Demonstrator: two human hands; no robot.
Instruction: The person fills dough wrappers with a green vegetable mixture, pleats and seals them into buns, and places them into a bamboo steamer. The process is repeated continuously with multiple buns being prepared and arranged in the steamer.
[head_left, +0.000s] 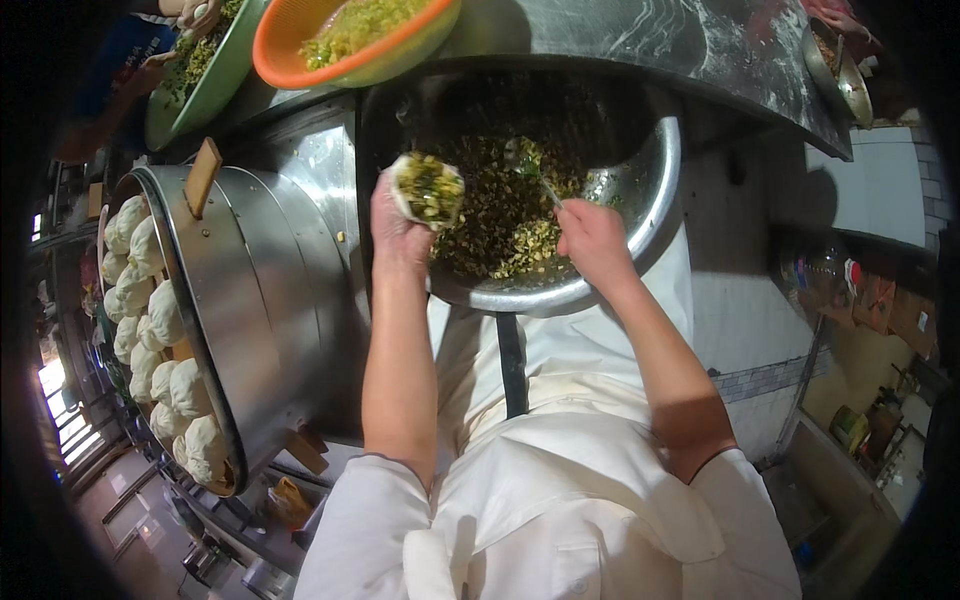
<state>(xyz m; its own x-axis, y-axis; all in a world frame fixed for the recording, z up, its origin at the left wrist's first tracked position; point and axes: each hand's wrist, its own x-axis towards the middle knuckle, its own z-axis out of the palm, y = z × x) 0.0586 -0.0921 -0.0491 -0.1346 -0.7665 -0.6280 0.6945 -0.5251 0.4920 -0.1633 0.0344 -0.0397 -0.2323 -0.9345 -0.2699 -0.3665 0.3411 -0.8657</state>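
Note:
In my left hand (395, 225) rests a dough wrapper (403, 211) cupped around a mound of chopped vegetable filling (430, 189). My right hand (595, 238) grips the handle of a metal spoon (551, 191), whose bowl end dips among the filling. Both hands are over a large metal basin (666, 172) in front of my lap. Dark chopped filling (487, 225) covers much of the basin's bottom, with a paler heap (534, 247) close to the near rim. Shadow hides the basin's far side.
Stacked metal steamers (277, 262) stand at the left, with several pleated buns (191, 388) on top. An orange colander (271, 52) of chopped greens sits on the floured steel table (600, 34). Other people's hands (196, 15) are at a green basin (225, 90) and a metal bowl (855, 86).

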